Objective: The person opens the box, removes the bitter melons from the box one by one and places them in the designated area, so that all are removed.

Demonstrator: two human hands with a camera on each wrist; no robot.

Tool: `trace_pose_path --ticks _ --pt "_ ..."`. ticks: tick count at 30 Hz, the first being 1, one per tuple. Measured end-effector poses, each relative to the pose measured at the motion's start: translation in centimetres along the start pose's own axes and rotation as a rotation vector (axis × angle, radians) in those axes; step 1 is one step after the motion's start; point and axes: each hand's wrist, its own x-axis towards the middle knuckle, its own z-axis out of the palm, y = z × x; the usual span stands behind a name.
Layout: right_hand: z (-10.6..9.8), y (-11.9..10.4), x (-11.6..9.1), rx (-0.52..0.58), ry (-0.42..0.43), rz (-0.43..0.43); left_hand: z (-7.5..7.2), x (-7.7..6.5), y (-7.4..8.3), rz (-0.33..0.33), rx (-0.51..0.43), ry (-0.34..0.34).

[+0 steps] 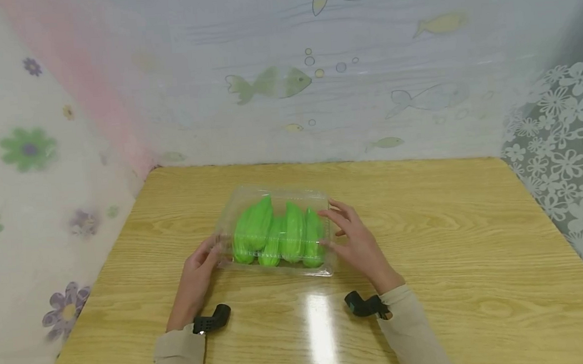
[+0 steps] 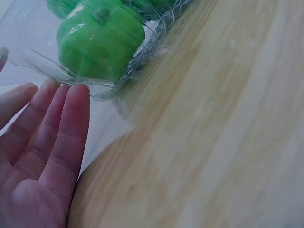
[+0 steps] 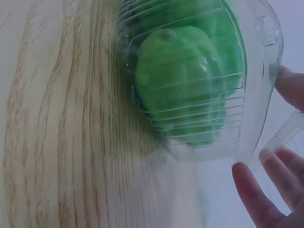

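Note:
A clear plastic clamshell box [image 1: 281, 271] on the table holds several bright green, ribbed, lobed pieces [image 1: 294, 232] shaped like fruit or peppers. At the box's left end, my left hand [image 1: 200, 266] touches its edge. The left wrist view shows those fingers [image 2: 71, 118] straight, tips right at the lower rim, with a bit of thumb higher up. My right hand [image 1: 357, 239] is at the opposite end, fingers spread, its fingertips [image 3: 244, 178] at the rim. The right thumb [image 3: 289, 88] rests along the rim's other part. Through the plastic wall, one lobed piece [image 3: 183, 85] shows large.
The wood-grain table [image 1: 450, 239] extends around the box. Behind it hangs a pale curtain [image 1: 268, 122] with fish drawings, and flowered sheets [image 1: 33, 220] stand at the sides. Each wrist carries a small black camera [image 1: 214, 318].

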Motion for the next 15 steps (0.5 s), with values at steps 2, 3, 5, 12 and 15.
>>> trace_pose_path --ticks 2,3,5,12,15 --pt "-0.01 0.04 -0.03 0.022 0.010 0.001 0.05 -0.02 0.01 0.004 0.034 -0.002" --pt "-0.01 0.04 -0.03 0.035 0.016 -0.001 0.08 -0.03 0.04 0.004 0.057 -0.001" --pt "-0.07 0.04 -0.03 0.065 0.023 -0.010 0.13 -0.05 0.08 0.008 0.106 -0.003" --pt "-0.35 -0.12 -0.02 0.110 0.000 0.025 0.29 -0.06 0.20 0.045 0.119 -0.027" --pt "-0.55 -0.23 -0.02 0.118 -0.010 0.059 0.40 -0.06 0.24 0.057 0.113 -0.020"
